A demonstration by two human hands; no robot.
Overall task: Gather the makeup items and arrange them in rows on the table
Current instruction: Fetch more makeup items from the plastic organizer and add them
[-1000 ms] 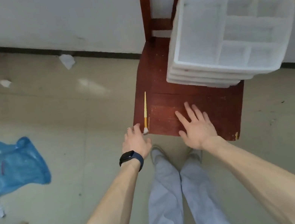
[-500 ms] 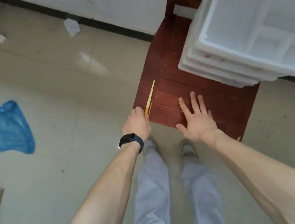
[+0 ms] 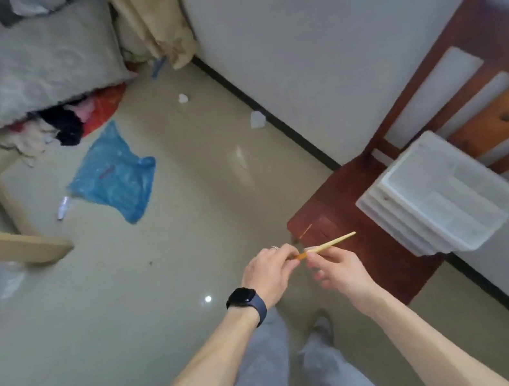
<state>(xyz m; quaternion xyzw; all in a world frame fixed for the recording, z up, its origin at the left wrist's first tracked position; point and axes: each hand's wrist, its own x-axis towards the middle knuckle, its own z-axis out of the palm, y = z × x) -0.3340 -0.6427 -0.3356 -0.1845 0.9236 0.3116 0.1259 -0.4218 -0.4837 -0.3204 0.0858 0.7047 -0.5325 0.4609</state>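
A thin makeup brush (image 3: 330, 243) with a pale wooden handle is held in the air just off the front corner of the red-brown wooden chair (image 3: 342, 197). My left hand (image 3: 269, 273), with a dark watch on the wrist, pinches the brush's head end, which is hidden in its fingers. My right hand (image 3: 337, 266) pinches the handle beside it with thumb and forefinger. The free end of the handle points right, over the chair seat.
A stack of white compartment trays (image 3: 437, 194) sits on the chair seat against the white wall. A blue plastic bag (image 3: 114, 176), paper scraps and a clothes pile (image 3: 73, 119) lie on the tiled floor. A beige table leg (image 3: 7, 246) stands at left.
My left hand lifted the brush off the chair seat. My right hand left the seat and took hold of the handle. The view swung left, showing more floor.
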